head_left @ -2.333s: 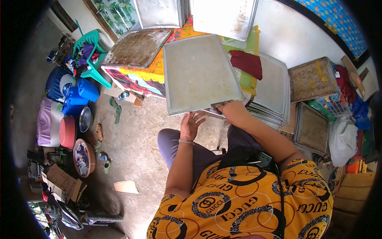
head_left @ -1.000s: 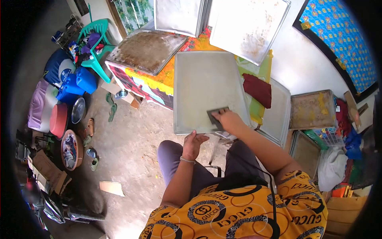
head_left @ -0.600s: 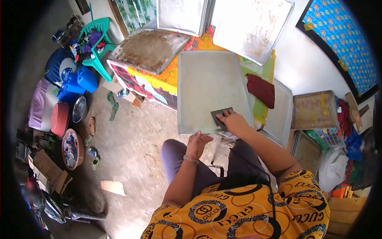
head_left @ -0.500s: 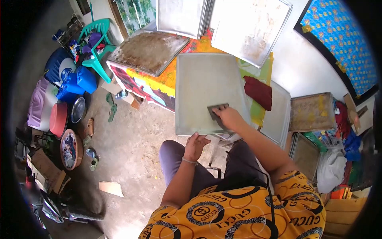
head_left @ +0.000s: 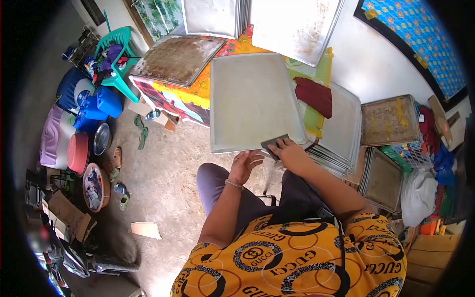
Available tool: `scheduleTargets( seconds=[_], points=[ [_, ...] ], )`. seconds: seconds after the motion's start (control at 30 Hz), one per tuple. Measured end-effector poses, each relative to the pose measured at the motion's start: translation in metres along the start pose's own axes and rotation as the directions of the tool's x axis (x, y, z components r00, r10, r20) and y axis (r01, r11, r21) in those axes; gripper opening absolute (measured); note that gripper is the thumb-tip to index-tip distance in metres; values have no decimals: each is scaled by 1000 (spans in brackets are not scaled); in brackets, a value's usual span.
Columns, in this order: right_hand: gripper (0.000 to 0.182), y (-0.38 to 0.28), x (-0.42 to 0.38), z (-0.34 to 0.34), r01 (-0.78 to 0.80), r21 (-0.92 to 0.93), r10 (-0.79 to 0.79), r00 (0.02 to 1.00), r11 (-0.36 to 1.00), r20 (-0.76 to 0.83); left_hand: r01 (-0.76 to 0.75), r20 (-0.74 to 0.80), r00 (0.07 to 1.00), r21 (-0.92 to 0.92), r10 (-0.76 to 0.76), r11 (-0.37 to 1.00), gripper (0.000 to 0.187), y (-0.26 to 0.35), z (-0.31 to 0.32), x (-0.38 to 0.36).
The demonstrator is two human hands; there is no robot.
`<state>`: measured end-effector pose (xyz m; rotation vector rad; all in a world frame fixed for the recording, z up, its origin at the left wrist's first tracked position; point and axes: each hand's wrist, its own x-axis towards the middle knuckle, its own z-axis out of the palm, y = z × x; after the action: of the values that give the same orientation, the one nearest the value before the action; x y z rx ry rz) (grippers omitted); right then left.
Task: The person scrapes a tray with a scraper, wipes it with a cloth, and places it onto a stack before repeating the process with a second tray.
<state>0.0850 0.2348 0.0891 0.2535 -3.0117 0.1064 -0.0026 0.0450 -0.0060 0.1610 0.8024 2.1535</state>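
A large pale metal baking tray (head_left: 252, 99) lies in front of me, its near edge over my lap. My right hand (head_left: 292, 154) presses a small dark flat scraper (head_left: 273, 143) against the tray's near right corner. My left hand (head_left: 244, 165) is under the near edge of the tray, fingers spread, touching or just below it. Both my forearms reach out from an orange patterned shirt.
A table with a bright cloth (head_left: 198, 91) carries a dirty brown tray (head_left: 175, 59) and a red cloth (head_left: 313, 95). Trays lean on the wall (head_left: 297, 24); a stack (head_left: 341, 128) and crusted trays (head_left: 388, 119) lie at right. Blue jugs (head_left: 96, 106), basins and sandals sit left.
My right hand has slid the scraper back down from the middle of the tray to its near right corner. The left hand stays below the near edge.
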Motion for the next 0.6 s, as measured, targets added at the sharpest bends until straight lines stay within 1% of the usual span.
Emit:
scheduleTargets(
  seconds=[0.1,0.13,0.23,0.27,0.3,0.33,0.37,0.4,0.43,0.47,0.5,0.53,0.6],
  points=[
    [47,3,-2,-20,-19,-28,22,994,999,102,-49,-1,999,23,49,999,25,-6,-6,1],
    [46,12,9,-10,-91,53,86,992,994,98,-17,-56,998,-17,16,1000,25,-11,-1,-9],
    [44,58,65,7,-171,18,169,983,985,72,10,-160,987,-117,-29,993,27,0,32,-7],
    [43,70,81,-2,-209,64,200,972,976,125,10,-170,985,-67,-21,998,31,1,33,-7],
    [43,79,96,-13,-249,112,226,956,962,185,31,-157,987,90,-16,995,30,0,31,-8],
    [42,84,104,-22,-292,153,250,937,944,244,49,-142,990,245,-14,968,29,0,29,-6],
    [40,83,105,-26,-295,164,247,933,941,261,65,-125,992,392,-17,918,29,-3,27,-4],
    [38,83,104,-29,-302,173,248,928,937,278,111,-167,986,562,-19,820,30,-6,33,-6],
    [36,84,102,-27,-312,183,250,921,932,298,46,-120,991,736,63,675,30,-11,39,-10],
    [36,83,95,-22,-266,151,230,948,952,219,-17,-55,990,871,130,491,31,-17,44,-16],
    [36,80,83,-10,-224,116,206,968,968,146,-71,21,984,957,177,282,33,-22,52,-23],
    [36,76,72,-2,-185,79,179,981,980,76,-100,85,971,993,223,56,33,-19,68,-28],
    [35,66,50,11,-168,-11,168,986,986,0,-171,242,936,948,257,-270,38,-10,95,-32]
  ],
)
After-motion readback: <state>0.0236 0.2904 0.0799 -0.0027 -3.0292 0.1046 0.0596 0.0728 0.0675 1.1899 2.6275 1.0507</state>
